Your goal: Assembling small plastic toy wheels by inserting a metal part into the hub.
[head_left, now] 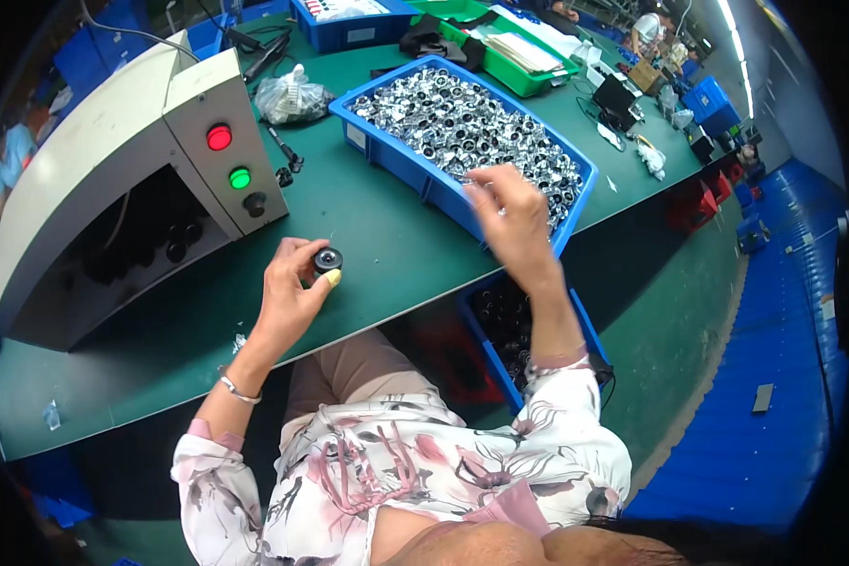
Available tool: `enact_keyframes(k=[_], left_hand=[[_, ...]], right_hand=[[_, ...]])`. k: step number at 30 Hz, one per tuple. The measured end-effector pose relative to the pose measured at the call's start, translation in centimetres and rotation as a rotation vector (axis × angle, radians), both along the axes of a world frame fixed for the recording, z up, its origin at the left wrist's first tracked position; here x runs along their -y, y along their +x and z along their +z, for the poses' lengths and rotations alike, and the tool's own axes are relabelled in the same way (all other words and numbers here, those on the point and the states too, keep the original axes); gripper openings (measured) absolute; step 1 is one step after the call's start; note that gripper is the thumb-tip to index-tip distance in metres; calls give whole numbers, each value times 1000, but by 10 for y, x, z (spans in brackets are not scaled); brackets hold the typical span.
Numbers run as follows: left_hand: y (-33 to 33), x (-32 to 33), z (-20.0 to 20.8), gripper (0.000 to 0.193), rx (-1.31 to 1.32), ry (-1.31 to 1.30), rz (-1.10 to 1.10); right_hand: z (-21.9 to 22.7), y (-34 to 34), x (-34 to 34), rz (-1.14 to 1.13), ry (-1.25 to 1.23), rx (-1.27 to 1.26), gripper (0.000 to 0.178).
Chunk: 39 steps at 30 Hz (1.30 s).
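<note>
My left hand (290, 288) is closed on a small black round part (328, 261) with a ring-shaped top, held above the green table. Something yellow covers the tip of that thumb. My right hand (514, 215) is over the near right side of a blue bin (407, 162), its fingers pinched together. Whatever may be between those fingertips is too small to name. The bin is heaped with small clear and black parts (462, 118).
On the left stands a beige machine (193, 99) with a red button (219, 138), a green button (241, 178) and a dark opening. A lower blue bin (590, 330) holds black parts beside the table edge. Behind are a plastic bag (292, 96) and a green tray (528, 83).
</note>
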State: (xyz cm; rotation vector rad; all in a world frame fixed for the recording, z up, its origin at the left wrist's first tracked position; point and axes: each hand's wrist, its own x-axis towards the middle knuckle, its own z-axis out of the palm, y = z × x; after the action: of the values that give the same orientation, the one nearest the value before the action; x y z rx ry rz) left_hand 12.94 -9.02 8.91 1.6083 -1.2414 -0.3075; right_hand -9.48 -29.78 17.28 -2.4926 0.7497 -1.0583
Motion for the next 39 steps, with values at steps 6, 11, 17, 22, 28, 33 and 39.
enact_keyframes(k=[6,11,17,22,28,33,39], left_hand=[[16,33,18,40,131,380,-85],[44,68,1,24,332,475,-183],[32,47,12,28,536,481,46],[51,-31,31,20,357,222,36],[167,-89,4,31,572,133,551],[206,-75,-2,39,709,152,549],[247,-59,-22,39,882,233,585]], right_hand=[[9,-15,79,141,-71,-273,20],[9,16,80,272,-24,-447,20],[3,12,75,212,-104,-336,17],[1,8,73,152,-50,-380,19],[7,16,69,130,-75,-492,17],[4,12,67,50,-116,-198,18],[16,20,-9,110,-43,-20,24]])
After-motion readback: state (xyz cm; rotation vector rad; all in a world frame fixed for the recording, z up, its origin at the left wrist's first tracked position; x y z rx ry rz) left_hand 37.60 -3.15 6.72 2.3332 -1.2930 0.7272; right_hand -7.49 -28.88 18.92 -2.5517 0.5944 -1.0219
